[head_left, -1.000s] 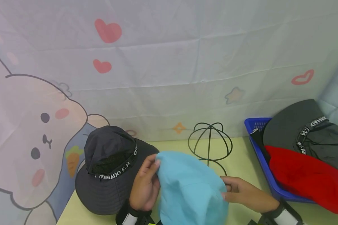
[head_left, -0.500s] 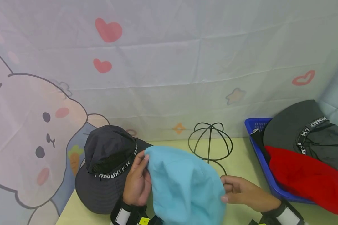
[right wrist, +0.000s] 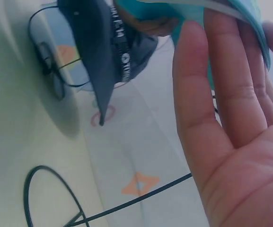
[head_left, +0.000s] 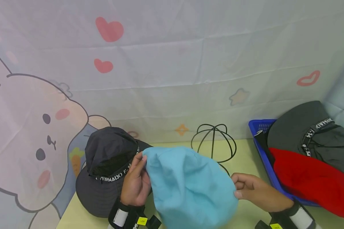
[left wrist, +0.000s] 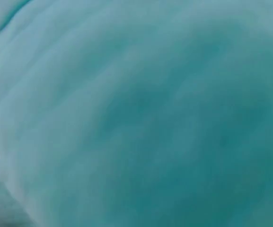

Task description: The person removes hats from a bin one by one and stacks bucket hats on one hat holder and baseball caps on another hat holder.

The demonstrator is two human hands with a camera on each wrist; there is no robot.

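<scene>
A light blue cloth cap [head_left: 189,187] is held up between my two hands in front of a black wire hat stand [head_left: 213,140]. My left hand [head_left: 136,184] pinches the cap's upper left edge, thumb on the near side. At the right edge my right hand [head_left: 256,192] grips the cloth between thumb and fingers. In the right wrist view the right hand [right wrist: 240,104] has fingers inside the rim. Blue cloth [left wrist: 136,113] fills the left wrist view. The cap partly hides the stand's lower part.
Left of my left hand, a dark grey brimmed hat [head_left: 111,149] with a lettered band sits raised off the yellow table [head_left: 70,211]. On the right, a blue basket [head_left: 263,159] holds a red cloth hat [head_left: 309,178] and another grey hat [head_left: 293,127]. A printed curtain [head_left: 172,63] hangs behind.
The cap and my left hand have shifted left and slightly up. My right hand has moved a little right in the last half second, spreading the cap wider.
</scene>
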